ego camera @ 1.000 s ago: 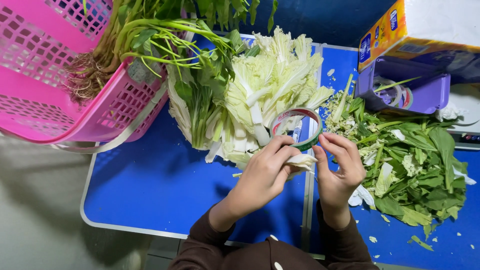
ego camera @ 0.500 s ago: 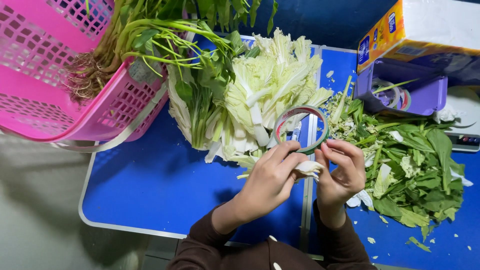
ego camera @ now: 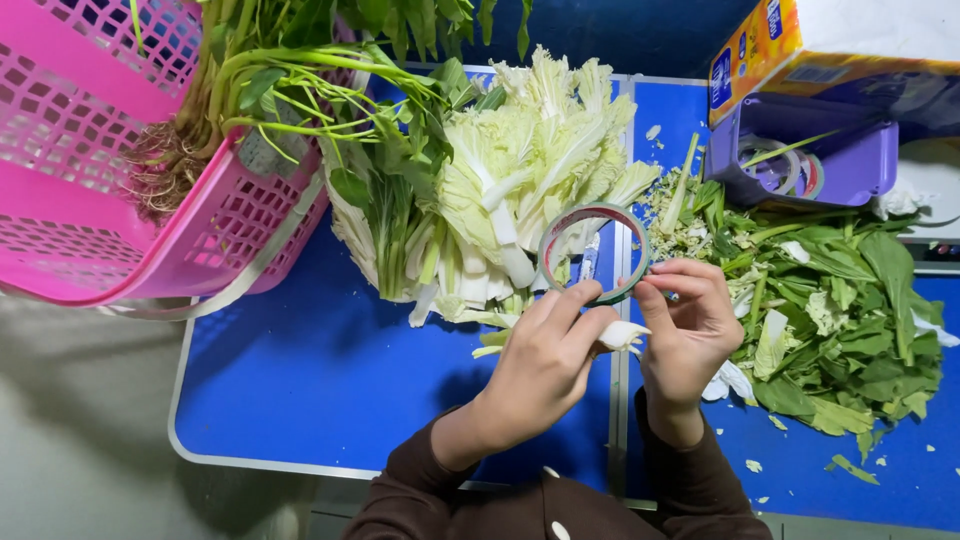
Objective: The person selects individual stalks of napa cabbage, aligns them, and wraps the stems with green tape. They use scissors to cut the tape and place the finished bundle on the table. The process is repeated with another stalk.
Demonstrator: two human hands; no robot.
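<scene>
**Ana:** Head view first, and it is the only one: what do the hands hold above the blue folding table [ego camera: 330, 380]?

**Ben:** Both hold a thin green-edged ring of tape [ego camera: 594, 252]. It stands on edge over the middle seam of the blue table, just in front of the pale chopped cabbage pile [ego camera: 530, 170]. The left hand [ego camera: 545, 365] has thumb and forefinger pinching the ring's lower rim, its other fingers curled under. A small white scrap of cabbage stalk [ego camera: 620, 335] sticks out beside that hand's knuckles.

**Ana:** And the right hand [ego camera: 690, 325]?

**Ben:** Its fingertips are pressed together at the ring's right edge, pinching there; whether they grip the loose tape end or the ring itself, I cannot tell.

**Ana:** What lies around the ring?

**Ben:** Left of it, beyond the cabbage, rooted green stalks [ego camera: 300, 90] hang out of a tilted pink plastic mesh basket [ego camera: 90, 200]. Right of it lies a heap of dark green leaf trimmings [ego camera: 850, 310]. Behind those sits a purple plastic tray [ego camera: 850, 160] with more tape rolls inside, under a yellow and blue carton [ego camera: 780, 40].
</scene>
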